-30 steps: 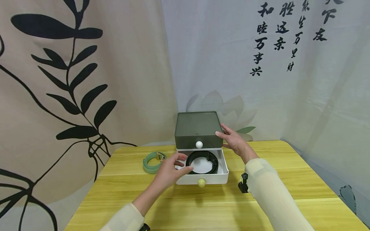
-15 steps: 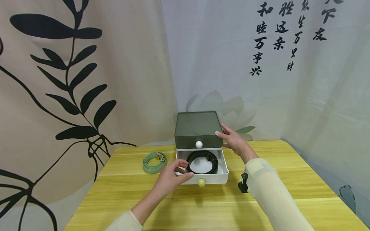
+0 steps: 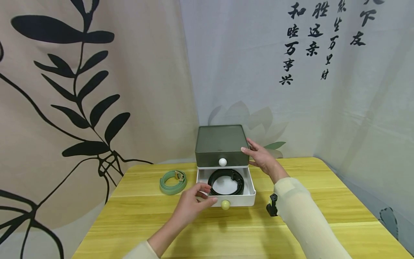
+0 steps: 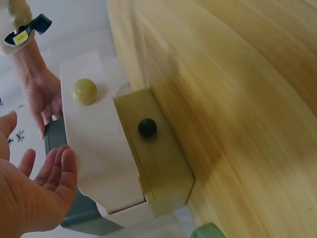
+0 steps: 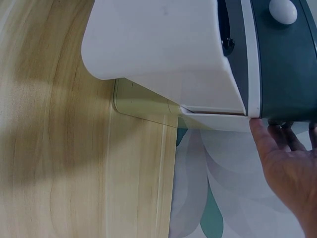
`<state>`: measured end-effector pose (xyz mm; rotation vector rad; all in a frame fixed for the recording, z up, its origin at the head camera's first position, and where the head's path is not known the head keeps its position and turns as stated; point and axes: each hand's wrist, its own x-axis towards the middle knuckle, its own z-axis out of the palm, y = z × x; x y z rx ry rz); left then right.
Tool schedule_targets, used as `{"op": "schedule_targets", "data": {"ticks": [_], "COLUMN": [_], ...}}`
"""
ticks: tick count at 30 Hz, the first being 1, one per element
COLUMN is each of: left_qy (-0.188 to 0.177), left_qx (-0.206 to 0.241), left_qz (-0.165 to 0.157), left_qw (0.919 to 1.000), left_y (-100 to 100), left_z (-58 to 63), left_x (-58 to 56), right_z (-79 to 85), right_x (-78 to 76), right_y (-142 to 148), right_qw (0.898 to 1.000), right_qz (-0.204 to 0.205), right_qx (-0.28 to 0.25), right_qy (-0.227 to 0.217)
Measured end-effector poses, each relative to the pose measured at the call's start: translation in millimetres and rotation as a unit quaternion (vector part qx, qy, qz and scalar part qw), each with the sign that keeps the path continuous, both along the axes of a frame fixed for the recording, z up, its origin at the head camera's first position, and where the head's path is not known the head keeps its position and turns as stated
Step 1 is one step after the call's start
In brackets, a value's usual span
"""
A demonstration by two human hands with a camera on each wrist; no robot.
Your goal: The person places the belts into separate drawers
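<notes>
A small drawer cabinet (image 3: 221, 138) stands at the table's back, with a dark green upper drawer and a white knob (image 3: 222, 162). Below it, a white drawer (image 3: 249, 200) with a yellow knob (image 3: 225, 205) is pulled out. A coiled black belt (image 3: 240, 182) lies inside. My left hand (image 3: 192, 203) hovers by that drawer's front left corner, fingers loosely bent, holding nothing; in the left wrist view, the left hand (image 4: 42, 196) is beside the drawer front. My right hand (image 3: 265, 162) rests against the cabinet's right side, its fingertips touching it in the right wrist view.
A coiled green belt (image 3: 166, 187) with a gold buckle lies left of the cabinet on the wooden table (image 3: 136, 208). Under the white drawer, a yellow-green lowest drawer (image 4: 161, 158) with a dark knob (image 4: 147, 128) is pushed in. A printed curtain (image 3: 155, 90) hangs behind.
My left hand has drawn back from over the white drawer's left edge toward its front corner. My right hand, the drawer and both belts have stayed in place.
</notes>
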<state>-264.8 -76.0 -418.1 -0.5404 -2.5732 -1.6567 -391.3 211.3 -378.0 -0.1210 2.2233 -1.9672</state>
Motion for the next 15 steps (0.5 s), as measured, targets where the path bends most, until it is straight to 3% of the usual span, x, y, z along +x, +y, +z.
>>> {"op": "schedule_targets", "data": {"ticks": [15], "left_qy": [0.008], "left_qx": [-0.008], "left_qz": [0.001], "left_qw": [0.9999], "left_y": [6], "left_z": [-13.0], "left_x": [6.6], "right_z": [-1.1], "right_x": [-0.9], "right_y": [1], "right_qw": [1.0], "right_qz": [0.004], "right_qx": [-0.002], "right_qy": [0.003]}}
